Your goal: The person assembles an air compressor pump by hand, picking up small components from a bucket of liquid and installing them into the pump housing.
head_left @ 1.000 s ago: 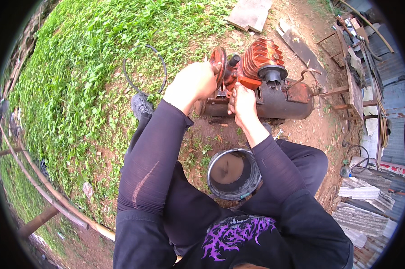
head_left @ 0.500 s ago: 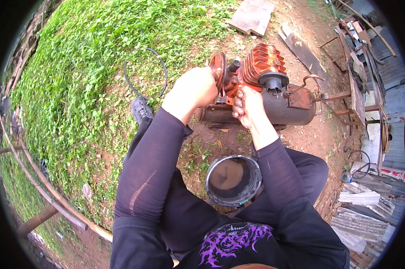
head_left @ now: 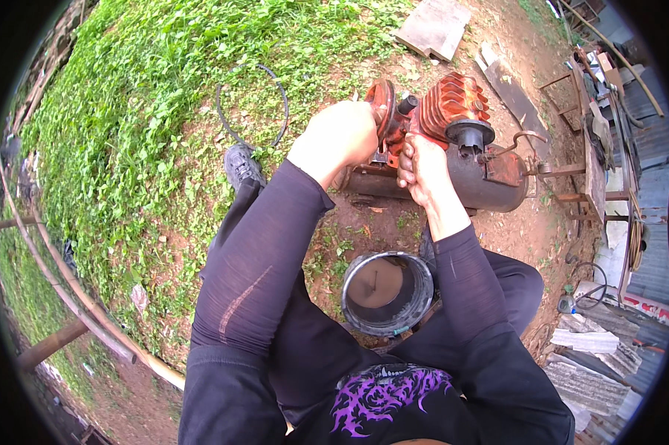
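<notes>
So the red pump with the cooling fins sat on top of a dark tank, lying lengthwise beyond the person's knees, a bit right of centre. The left hand was up against the near side of the red wheel at the pump's left end, but its fingers were hidden, so can't tell if it was actually gripping. The right hand was curled up tight, touching the pump's near side just right of the other one; can't tell what was in it, if anything. Hands were close but apart. A black bucket with brown stuff in it stood nearer, between the legs. Black hose lay looped on the weeds, far left, near a shoe.
</notes>
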`<control>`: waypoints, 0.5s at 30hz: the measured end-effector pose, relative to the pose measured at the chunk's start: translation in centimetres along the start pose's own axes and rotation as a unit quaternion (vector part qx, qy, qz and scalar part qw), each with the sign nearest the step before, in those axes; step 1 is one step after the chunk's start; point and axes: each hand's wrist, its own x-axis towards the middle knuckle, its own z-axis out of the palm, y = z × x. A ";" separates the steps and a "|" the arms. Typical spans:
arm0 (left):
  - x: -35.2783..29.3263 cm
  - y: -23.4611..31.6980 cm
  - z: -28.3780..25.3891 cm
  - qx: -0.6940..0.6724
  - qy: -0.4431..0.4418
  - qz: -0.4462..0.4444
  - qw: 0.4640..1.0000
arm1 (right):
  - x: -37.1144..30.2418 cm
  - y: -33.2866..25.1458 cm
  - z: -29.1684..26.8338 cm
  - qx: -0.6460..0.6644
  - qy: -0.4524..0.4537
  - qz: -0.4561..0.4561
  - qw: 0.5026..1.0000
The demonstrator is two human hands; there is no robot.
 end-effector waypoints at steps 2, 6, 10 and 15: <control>0.0 0.1 0.0 0.012 0.006 -0.006 1.000 | -0.5 0.2 -0.5 -0.011 0.015 -0.018 1.000; 0.0 0.5 -0.1 0.012 0.015 -0.004 1.000 | 0.3 -0.4 -1.3 0.035 0.010 0.031 0.999; -0.1 0.2 -0.1 0.008 0.001 -0.016 1.000 | -0.5 -0.8 -0.8 0.035 0.001 0.027 0.999; -0.1 1.0 -0.7 -0.020 0.003 -0.032 0.999 | 0.1 0.0 -1.0 0.016 0.056 -0.001 0.998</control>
